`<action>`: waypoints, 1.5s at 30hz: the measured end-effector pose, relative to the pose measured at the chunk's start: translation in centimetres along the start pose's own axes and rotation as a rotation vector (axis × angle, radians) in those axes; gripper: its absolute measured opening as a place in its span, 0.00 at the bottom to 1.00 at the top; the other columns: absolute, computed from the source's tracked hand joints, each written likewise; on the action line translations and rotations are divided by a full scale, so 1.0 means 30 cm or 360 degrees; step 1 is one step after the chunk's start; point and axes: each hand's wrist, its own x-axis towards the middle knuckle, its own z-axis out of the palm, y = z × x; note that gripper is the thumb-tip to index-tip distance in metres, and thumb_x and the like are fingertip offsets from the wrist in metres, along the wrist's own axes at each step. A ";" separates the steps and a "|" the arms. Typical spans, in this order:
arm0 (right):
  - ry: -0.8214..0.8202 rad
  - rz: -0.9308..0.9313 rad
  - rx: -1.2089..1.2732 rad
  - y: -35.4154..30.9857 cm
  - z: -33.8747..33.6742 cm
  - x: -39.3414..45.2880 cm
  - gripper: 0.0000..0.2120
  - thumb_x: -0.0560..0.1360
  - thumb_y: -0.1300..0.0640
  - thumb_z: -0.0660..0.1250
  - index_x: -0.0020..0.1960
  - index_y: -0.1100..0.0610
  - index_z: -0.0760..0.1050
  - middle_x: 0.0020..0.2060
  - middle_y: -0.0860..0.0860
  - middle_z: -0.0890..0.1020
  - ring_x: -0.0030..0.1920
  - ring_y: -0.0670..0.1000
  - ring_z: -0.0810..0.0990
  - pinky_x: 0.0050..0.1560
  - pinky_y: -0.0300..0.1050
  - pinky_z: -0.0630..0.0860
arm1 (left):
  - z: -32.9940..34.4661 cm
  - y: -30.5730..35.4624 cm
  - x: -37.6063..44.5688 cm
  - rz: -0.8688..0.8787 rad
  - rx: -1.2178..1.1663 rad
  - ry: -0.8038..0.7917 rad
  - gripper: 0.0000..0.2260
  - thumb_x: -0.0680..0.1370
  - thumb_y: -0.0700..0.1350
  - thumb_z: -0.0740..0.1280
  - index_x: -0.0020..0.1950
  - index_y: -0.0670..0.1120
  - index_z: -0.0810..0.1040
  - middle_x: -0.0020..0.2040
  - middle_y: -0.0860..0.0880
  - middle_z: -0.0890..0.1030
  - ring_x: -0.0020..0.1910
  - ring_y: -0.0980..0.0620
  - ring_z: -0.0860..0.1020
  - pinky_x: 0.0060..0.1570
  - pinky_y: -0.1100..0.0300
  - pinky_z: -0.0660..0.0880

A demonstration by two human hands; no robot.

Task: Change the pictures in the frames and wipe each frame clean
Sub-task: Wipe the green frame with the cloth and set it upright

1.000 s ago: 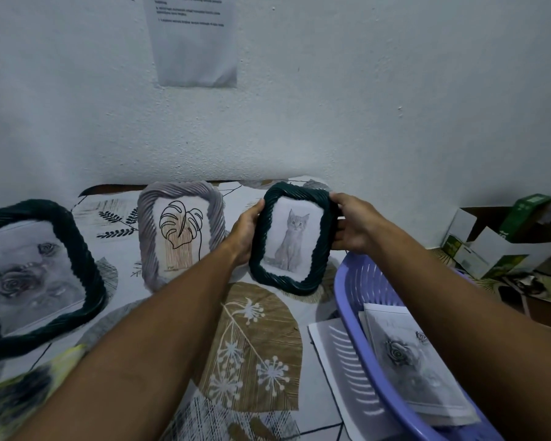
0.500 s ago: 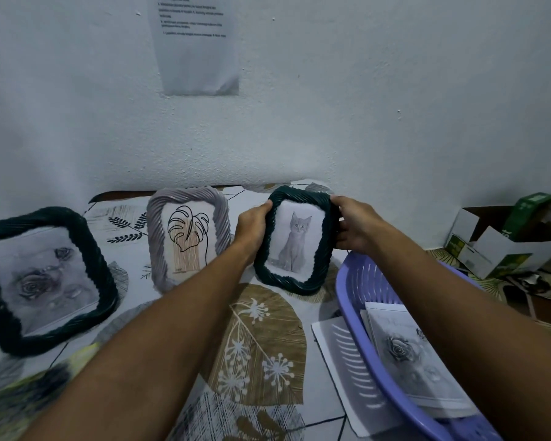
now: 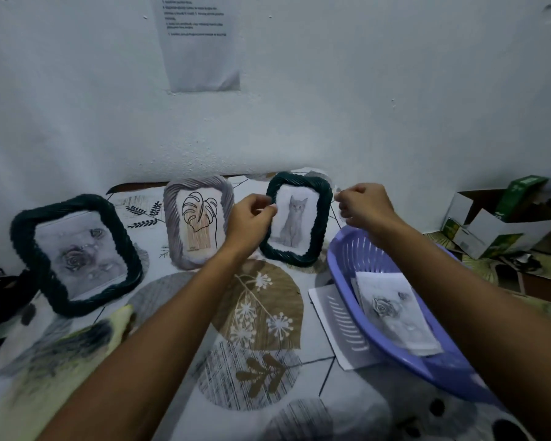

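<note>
A small dark green rope-rimmed frame with a grey cat picture (image 3: pixel 295 221) stands upright on the table near the wall. My left hand (image 3: pixel 252 218) is at its left rim, fingertips pinched on the rim's edge. My right hand (image 3: pixel 361 205) hovers just off the right rim, fingers curled, holding nothing. A grey frame with a leaf drawing (image 3: pixel 198 221) stands to the left. A larger dark green frame with a rose picture (image 3: pixel 77 253) leans further left. A cloth (image 3: pixel 58 348), yellowish and smudged, lies at the front left.
A purple plastic basket (image 3: pixel 363 249) at the right holds a rose print (image 3: pixel 392 310), with a striped sheet (image 3: pixel 337 326) under its edge. Cardboard boxes (image 3: pixel 497 224) stand at the far right. A printed sheet (image 3: pixel 201 43) hangs on the white wall. Dark fabric (image 3: pixel 0 297) lies at the left edge.
The cat frame has been set upright by the wall. My right hand has come off its right rim, and my left hand has loosened from a full grip to a fingertip pinch.
</note>
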 end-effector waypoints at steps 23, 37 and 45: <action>-0.0592 0.0167 -0.0715 0.140 -0.088 -0.423 0.16 0.70 0.56 0.74 0.51 0.67 0.79 0.37 0.59 0.78 0.34 0.56 0.75 0.34 0.44 0.73 | 0.176 0.076 -0.514 -0.1378 -0.0762 -0.0523 0.20 0.82 0.49 0.55 0.73 0.44 0.61 0.44 0.40 0.75 0.45 0.41 0.77 0.55 0.45 0.74; -0.0635 0.0257 -0.0590 0.119 -0.119 -0.407 0.16 0.70 0.57 0.74 0.49 0.69 0.78 0.35 0.58 0.76 0.35 0.56 0.74 0.35 0.46 0.73 | 0.214 0.055 -0.477 -0.1429 -0.0781 -0.0474 0.15 0.81 0.50 0.55 0.60 0.40 0.67 0.43 0.40 0.79 0.42 0.42 0.78 0.54 0.44 0.73; -0.0646 0.0265 -0.0528 0.104 -0.130 -0.412 0.15 0.70 0.59 0.74 0.50 0.70 0.78 0.35 0.58 0.75 0.34 0.55 0.73 0.33 0.43 0.71 | 0.239 0.038 -0.468 -0.1417 -0.0911 -0.0415 0.19 0.82 0.48 0.54 0.71 0.40 0.62 0.43 0.39 0.76 0.40 0.41 0.78 0.54 0.42 0.73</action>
